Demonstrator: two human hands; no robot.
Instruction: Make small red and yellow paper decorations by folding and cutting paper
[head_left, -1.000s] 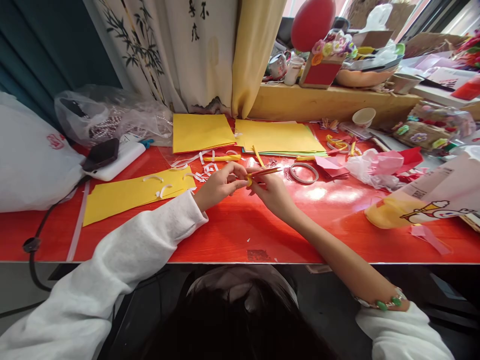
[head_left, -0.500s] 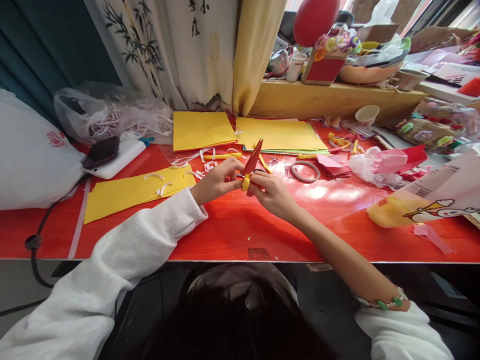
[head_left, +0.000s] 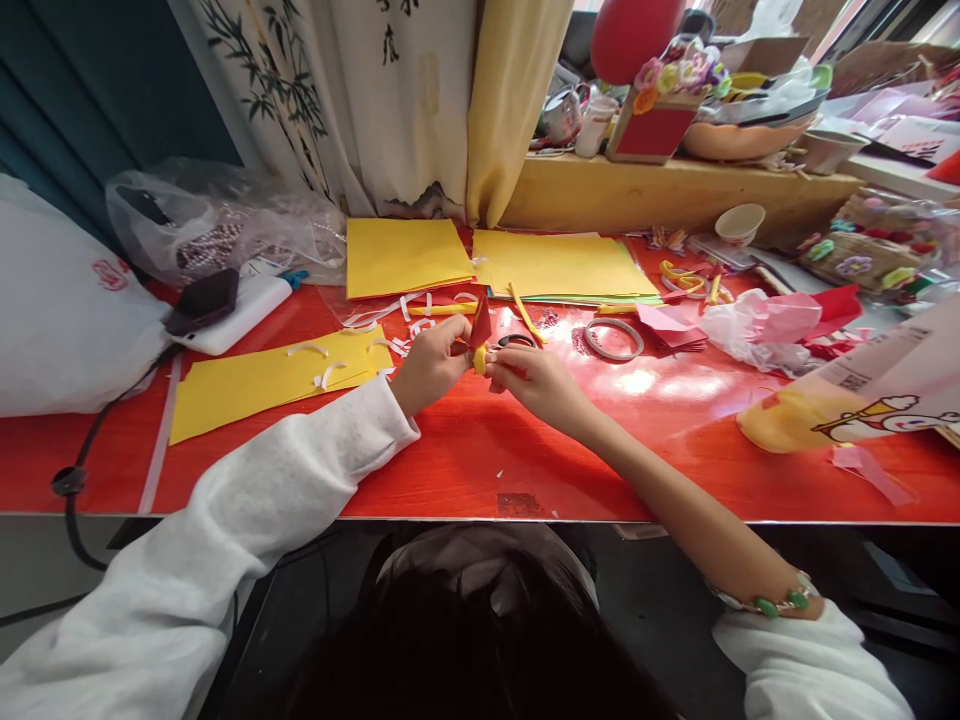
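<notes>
My left hand [head_left: 433,365] pinches a folded red paper piece [head_left: 481,322] with a pointed top. Round its base is a yellow paper strip [head_left: 480,360]. At the right side of that base, my right hand [head_left: 541,380] has thumb and fingers closed on the strip; the exact grip is small and partly hidden. Just behind my right hand lie scissors [head_left: 516,341] with a dark handle loop, the rest hidden. A loose narrow yellow strip [head_left: 528,314] rests beyond them on the red table [head_left: 435,470].
Yellow paper stacks [head_left: 409,258] lie at the back, and yellow sheets [head_left: 255,385] with white scraps sit at left. A tape roll [head_left: 613,340], pink paper [head_left: 671,328] and a tilted drink cup [head_left: 787,415] are at right. A phone [head_left: 202,305] rests on a white box.
Both hands have shifted slightly left with the red paper piece, which now stands more upright. More of the scissors and the loose yellow strip shows.
</notes>
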